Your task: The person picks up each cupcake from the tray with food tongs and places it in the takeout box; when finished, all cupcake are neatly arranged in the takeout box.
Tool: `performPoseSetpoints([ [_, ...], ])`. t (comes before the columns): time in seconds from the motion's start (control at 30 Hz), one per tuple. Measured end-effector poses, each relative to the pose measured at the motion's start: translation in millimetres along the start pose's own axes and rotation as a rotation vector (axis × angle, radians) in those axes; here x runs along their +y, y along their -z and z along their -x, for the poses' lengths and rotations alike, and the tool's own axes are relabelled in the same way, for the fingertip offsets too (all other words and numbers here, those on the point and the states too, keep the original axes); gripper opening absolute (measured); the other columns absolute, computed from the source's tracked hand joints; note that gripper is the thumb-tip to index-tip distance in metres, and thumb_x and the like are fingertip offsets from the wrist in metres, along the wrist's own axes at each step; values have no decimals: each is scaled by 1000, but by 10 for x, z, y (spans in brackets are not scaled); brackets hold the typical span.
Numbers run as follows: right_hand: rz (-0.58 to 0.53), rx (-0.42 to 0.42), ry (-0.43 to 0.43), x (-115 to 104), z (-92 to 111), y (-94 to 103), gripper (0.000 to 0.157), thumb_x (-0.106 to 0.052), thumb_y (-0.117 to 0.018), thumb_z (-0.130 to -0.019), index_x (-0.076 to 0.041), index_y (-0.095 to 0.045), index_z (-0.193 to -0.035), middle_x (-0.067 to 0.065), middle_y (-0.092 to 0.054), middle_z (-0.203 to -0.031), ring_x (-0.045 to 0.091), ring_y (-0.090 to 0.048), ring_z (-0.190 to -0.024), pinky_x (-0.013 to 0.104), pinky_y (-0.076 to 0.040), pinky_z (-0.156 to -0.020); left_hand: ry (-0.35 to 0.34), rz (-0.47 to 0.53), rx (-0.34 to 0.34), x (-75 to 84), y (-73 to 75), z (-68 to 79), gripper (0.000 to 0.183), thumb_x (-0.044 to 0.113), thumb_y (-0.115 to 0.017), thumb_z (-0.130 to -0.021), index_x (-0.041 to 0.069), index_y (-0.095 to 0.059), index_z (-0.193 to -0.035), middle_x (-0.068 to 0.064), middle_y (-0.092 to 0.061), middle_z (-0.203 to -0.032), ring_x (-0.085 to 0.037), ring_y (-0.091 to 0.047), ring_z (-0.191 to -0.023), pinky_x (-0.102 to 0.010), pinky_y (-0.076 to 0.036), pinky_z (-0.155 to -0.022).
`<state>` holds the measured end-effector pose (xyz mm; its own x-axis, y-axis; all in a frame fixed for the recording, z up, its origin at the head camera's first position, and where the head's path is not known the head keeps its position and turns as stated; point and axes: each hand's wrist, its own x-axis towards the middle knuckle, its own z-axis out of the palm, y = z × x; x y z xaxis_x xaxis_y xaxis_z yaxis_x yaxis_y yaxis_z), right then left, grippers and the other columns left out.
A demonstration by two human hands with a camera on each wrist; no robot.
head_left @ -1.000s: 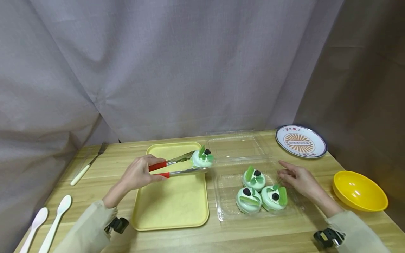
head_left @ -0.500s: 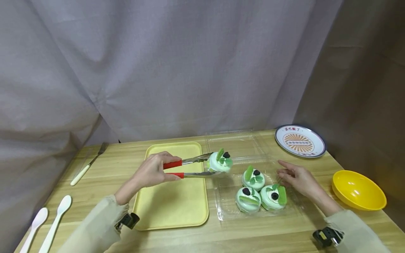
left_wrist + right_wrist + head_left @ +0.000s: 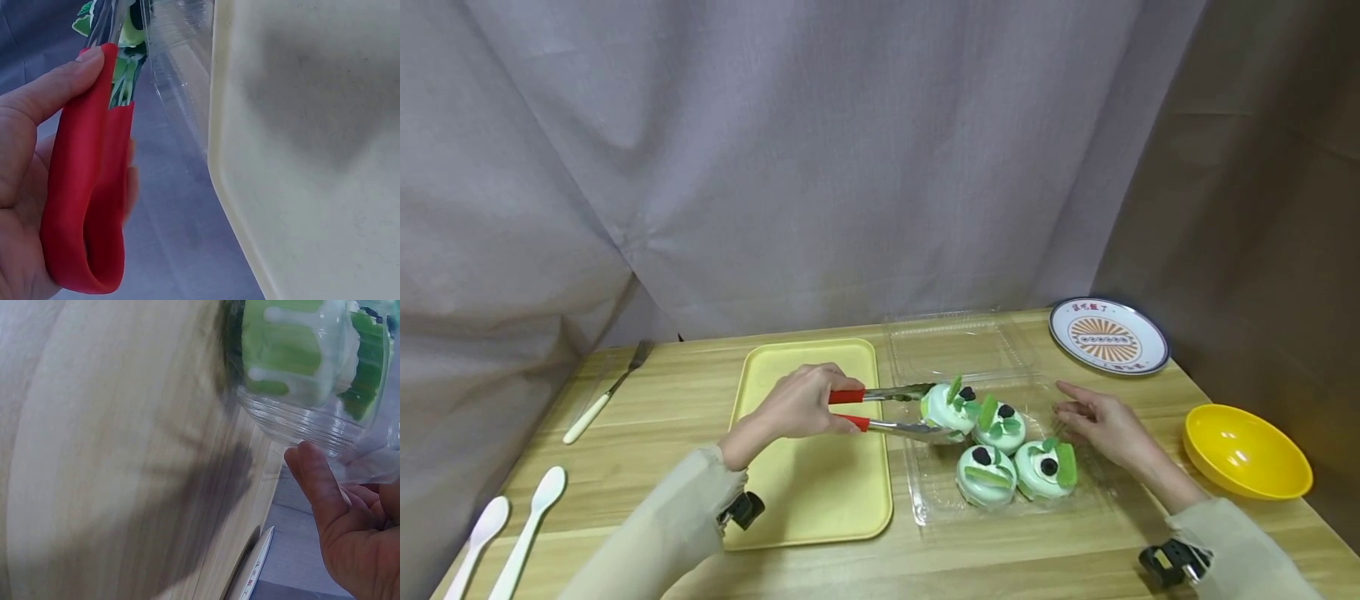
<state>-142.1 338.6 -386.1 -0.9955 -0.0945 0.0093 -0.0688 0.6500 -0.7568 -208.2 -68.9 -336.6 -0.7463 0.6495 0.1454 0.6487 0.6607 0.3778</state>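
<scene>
My left hand (image 3: pixel 805 404) holds metal tongs (image 3: pixel 891 428) by their red grips, thumb on one arm and fingers on the other. The left wrist view shows the red handle (image 3: pixel 75 169) close up. Between the tong tips is a pale green cake (image 3: pixel 949 408) topped with a dark berry and leaves. It is over the left back part of a clear plastic container (image 3: pixel 936 475), close against another cake (image 3: pixel 1000 427). Two more cakes sit in front. My right hand (image 3: pixel 1101 425) is at the container's right side, its fingertips (image 3: pixel 306 453) touching the ribbed wall.
A yellow tray (image 3: pixel 820 492) lies left of the container, whose clear lid (image 3: pixel 951 350) is folded back. A patterned plate (image 3: pixel 1108 335) and a yellow bowl (image 3: pixel 1247 454) are at the right. Two pale spoons (image 3: pixel 527 533) and a fork (image 3: pixel 602 404) lie left.
My left hand has moved right with the tongs, carrying the cake from above the tray's edge to over the container, beside the other cakes. My right hand has stayed at the container's side.
</scene>
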Motion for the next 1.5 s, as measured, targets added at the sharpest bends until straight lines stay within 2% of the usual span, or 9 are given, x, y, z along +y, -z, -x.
performPoseSetpoints([
  [0.23,20,-2,-11,4,2,14,52,11,-52,-92,22,-32,-139,41,-58,-118,0,-67,-85,26,-58,-69,49,-28,-64,70,36,-80,47,34,-87,-69,18,-75,-112,-1,-72,-98,-10,-53,-73,-24,-39,-56],
  [0.43,46,-1,-23,-1,1,14,53,8,-54,-93,21,-31,-139,40,-57,-120,18,-71,-86,25,-58,-69,73,-60,-91,132,68,-136,47,34,-87,-69,19,-75,-111,0,-71,-100,-11,-52,-71,-26,-39,-57],
  [0.53,34,-4,-27,3,-1,14,53,8,-53,-93,21,-31,-139,41,-57,-120,13,-70,-85,25,-58,-69,77,-73,-104,162,78,-166,47,34,-87,-68,19,-75,-112,0,-71,-102,-11,-53,-73,-27,-39,-57],
  [0.67,26,-6,-19,11,-4,8,52,9,-53,-93,22,-31,-139,41,-57,-119,-3,-65,-82,26,-58,-70,78,-77,-119,184,74,-198,49,33,-87,-69,18,-75,-114,-1,-71,-106,-12,-54,-75,-27,-40,-58],
  [0.77,37,-1,-4,13,-6,1,52,10,-53,-92,22,-33,-138,40,-59,-118,-9,-61,-82,25,-58,-70,81,-75,-124,191,63,-217,51,32,-87,-68,18,-74,-115,-2,-72,-109,-12,-55,-77,-28,-40,-58],
  [0.93,26,-4,7,12,-13,2,51,11,-52,-92,23,-33,-138,41,-58,-118,-2,-65,-85,26,-58,-70,84,-81,-132,203,53,-237,52,31,-87,-68,19,-74,-116,-2,-72,-110,-13,-56,-79,-30,-42,-59],
  [1.17,40,-3,9,13,-15,5,51,10,-53,-92,22,-33,-138,41,-59,-117,-13,-58,-81,25,-58,-69,86,-89,-144,218,48,-257,52,30,-88,-68,20,-74,-116,-2,-71,-111,-15,-58,-82,-32,-44,-62],
  [1.5,43,-4,3,10,-15,6,51,11,-53,-92,22,-33,-138,40,-59,-118,-10,-60,-82,25,-58,-70,93,-93,-144,234,48,-254,52,31,-88,-68,20,-74,-117,-2,-71,-113,-17,-62,-88,-36,-47,-66],
])
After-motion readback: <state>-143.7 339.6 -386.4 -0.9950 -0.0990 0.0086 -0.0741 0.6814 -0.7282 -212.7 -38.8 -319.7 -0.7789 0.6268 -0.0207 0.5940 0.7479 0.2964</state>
